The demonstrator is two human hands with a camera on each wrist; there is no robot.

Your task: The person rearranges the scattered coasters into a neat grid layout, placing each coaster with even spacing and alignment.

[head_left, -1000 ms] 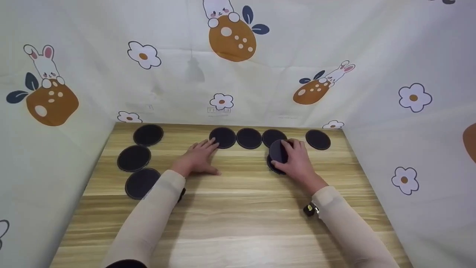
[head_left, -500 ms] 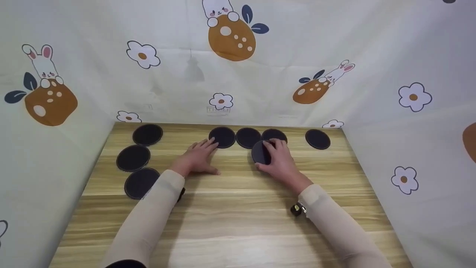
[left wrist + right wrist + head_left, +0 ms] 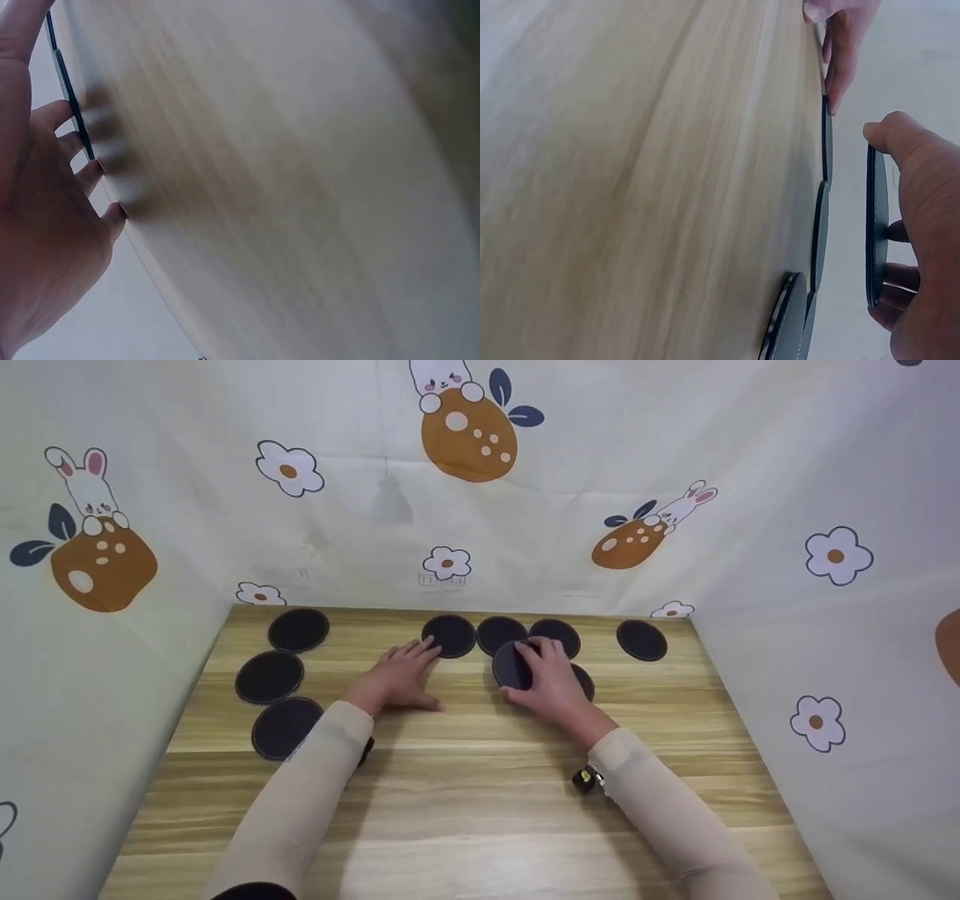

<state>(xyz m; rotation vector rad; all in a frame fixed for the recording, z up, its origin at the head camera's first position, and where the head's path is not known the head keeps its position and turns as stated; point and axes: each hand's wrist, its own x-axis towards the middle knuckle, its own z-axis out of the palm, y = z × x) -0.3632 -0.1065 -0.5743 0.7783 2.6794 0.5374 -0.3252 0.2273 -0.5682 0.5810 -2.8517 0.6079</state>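
Note:
My right hand (image 3: pixel 556 682) grips a round black coaster (image 3: pixel 508 669) by its edges, between thumb and fingers. In the right wrist view this coaster (image 3: pixel 877 225) is clear of the table. Behind it, a row of black coasters lies flat: a left one (image 3: pixel 454 634), a middle one (image 3: pixel 499 630) and a right one (image 3: pixel 556 633). Another coaster (image 3: pixel 584 682) is partly hidden under my right hand. My left hand (image 3: pixel 397 676) rests on the wood with fingers spread, its fingertips touching the row's left coaster. The left wrist view shows those fingertips (image 3: pixel 114 214) at the table surface.
Three more coasters lie at the table's left: a back one (image 3: pixel 298 630), a middle one (image 3: pixel 270 677) and a front one (image 3: pixel 281 727). A single coaster (image 3: pixel 642 640) lies at the back right. Patterned cloth (image 3: pixel 360 532) walls the wooden table (image 3: pixel 480 802) on its back and sides.
My right hand has moved left with the gripped coaster, uncovering part of the coaster that lay beneath it. My left hand stays in place.

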